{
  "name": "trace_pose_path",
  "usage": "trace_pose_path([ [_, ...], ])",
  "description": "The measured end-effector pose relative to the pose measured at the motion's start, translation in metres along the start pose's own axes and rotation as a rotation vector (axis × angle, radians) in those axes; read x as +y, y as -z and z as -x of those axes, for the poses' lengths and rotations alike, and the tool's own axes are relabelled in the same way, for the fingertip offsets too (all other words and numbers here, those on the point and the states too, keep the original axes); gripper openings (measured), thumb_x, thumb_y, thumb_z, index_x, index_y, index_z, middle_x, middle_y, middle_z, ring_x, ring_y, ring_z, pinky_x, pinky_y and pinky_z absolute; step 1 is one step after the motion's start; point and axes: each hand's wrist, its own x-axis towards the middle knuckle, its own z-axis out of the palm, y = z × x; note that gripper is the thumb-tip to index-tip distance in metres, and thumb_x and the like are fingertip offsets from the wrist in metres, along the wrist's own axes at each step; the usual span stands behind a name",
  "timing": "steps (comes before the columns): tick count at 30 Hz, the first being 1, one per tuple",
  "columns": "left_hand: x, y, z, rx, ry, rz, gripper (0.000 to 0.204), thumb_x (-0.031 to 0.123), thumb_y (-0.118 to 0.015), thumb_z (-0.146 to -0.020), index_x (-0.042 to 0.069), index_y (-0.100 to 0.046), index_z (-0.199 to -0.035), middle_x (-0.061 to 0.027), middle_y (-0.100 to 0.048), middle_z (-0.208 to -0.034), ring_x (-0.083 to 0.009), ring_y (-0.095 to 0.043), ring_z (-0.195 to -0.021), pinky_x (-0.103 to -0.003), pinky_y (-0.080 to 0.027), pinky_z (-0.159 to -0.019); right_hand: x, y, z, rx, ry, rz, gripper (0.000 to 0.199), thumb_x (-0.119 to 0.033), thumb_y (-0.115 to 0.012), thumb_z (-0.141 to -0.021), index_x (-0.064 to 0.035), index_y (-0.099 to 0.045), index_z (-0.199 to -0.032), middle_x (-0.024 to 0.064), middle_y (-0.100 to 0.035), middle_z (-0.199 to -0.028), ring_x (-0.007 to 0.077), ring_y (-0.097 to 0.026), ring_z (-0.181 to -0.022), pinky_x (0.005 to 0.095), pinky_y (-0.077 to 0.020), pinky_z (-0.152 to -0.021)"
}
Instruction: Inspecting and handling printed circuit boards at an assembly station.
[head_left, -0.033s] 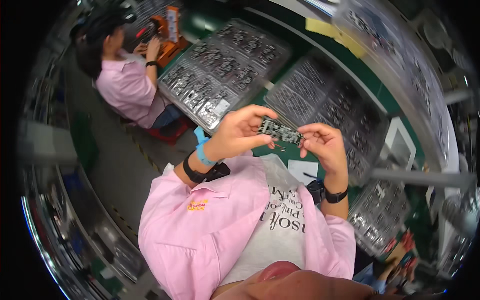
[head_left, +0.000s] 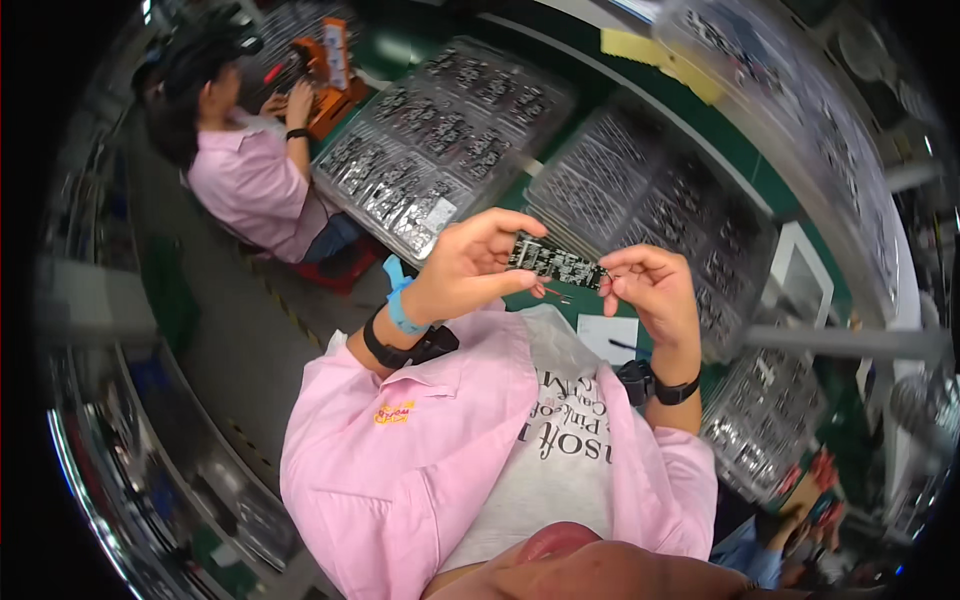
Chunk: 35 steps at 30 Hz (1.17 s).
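Observation:
A small green circuit board (head_left: pixel 558 263), crowded with parts, is held up in front of my chest, its face turned upward. My left hand (head_left: pixel 468 262) grips its left end between thumb and fingers; a blue band and a black strap circle that wrist. At the opposite end my right hand (head_left: pixel 652 290) pinches the board's edge with thumb and fingertips. Thin reddish wires (head_left: pixel 556 294) with a small tip hang out below the board near my left thumb.
Beyond my hands lie clear plastic trays of boards (head_left: pixel 440 215) and of thin parts and boards (head_left: pixel 600 170). Another tray (head_left: pixel 765 410) sits at right, below a grey bar (head_left: pixel 850 342). White paper (head_left: pixel 607 332) lies under my hands. A co-worker (head_left: pixel 250 185) sits left at an orange device (head_left: pixel 335 105).
The board and my left hand have shifted very slightly to the left, and the board's angle differs a little. Both hands keep their hold.

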Motion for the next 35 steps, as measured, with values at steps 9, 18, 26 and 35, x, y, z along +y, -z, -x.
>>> trace_pose_path([
  [9, 0.014, -0.015, 0.01, -0.077, -0.281, 0.082, 0.04, -0.013, -0.058, -0.07, -0.008, -0.04, -0.106, -0.0198, -0.058, -0.091, -0.0208, -0.06, -0.084, -0.03, -0.05, -0.074, -0.013, -0.029, 0.034, 0.025, 0.37, -0.301, 0.013, -0.002, -0.058, -0.073, 0.0044, -0.054, -0.083, 0.0166, -0.052, -0.08, 0.0193, -0.056, -0.062, 0.0272, -0.0487, -0.056],
  [18, 0.028, 0.004, 0.01, -0.155, -0.301, 0.133, 0.042, -0.013, -0.058, -0.069, -0.009, -0.038, -0.105, -0.0217, -0.058, -0.09, -0.0248, -0.06, -0.082, -0.034, -0.05, -0.072, -0.016, -0.055, 0.03, 0.053, 0.482, -0.281, 0.012, -0.004, -0.058, -0.074, 0.0045, -0.055, -0.082, 0.0187, -0.053, -0.081, 0.0196, -0.056, -0.061, 0.0287, -0.0484, -0.057],
  [26, 0.027, 0.044, 0.005, -0.108, -0.255, 0.19, 0.04, -0.013, -0.057, -0.07, -0.008, -0.037, -0.105, -0.0229, -0.057, -0.089, -0.0266, -0.06, -0.081, -0.036, -0.051, -0.071, -0.017, -0.073, 0.0, 0.14, 0.578, -0.005, 0.013, 0.004, -0.055, -0.071, 0.0058, -0.055, -0.084, 0.0192, -0.055, -0.085, 0.02, -0.057, -0.064, 0.0283, -0.0483, -0.059],
  [35, 0.019, 0.075, -0.006, -0.131, -0.201, 0.226, 0.043, -0.01, -0.06, -0.07, -0.007, -0.036, -0.107, -0.0229, -0.058, -0.088, -0.0264, -0.061, -0.079, -0.037, -0.051, -0.069, -0.01, -0.075, -0.009, 0.218, 0.428, 0.327, 0.027, 0.007, -0.05, -0.074, 0.0072, -0.051, -0.1, 0.0193, -0.057, -0.089, 0.0215, -0.06, -0.075, 0.0286, -0.0484, -0.068],
])
